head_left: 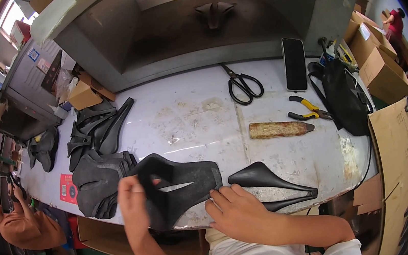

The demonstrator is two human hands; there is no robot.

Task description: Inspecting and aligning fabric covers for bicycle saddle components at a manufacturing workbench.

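Observation:
A black bicycle saddle cover [189, 173] with a slit down its middle lies at the table's front edge. My left hand [132, 201] is closed on its left part, which is folded up and blurred by motion. At the cover's right end my right hand [240, 210] is closed, fingers bent over the edge; its thumb is partly hidden. Just right of that hand rests a glossy black forked saddle piece [267, 178]. Left of my left hand sits a stack of dark saddle covers [98, 182], with several narrow black saddle pieces [98, 126] behind it.
Black-handled scissors [245, 87], a phone [294, 64], yellow-black pliers [310, 108] and a tape-wrapped tool [279, 129] lie on the right half. A black bag [341, 96] stands beyond them. A grey open-fronted box [176, 33] spans the back. Another person [26, 223] works at far left.

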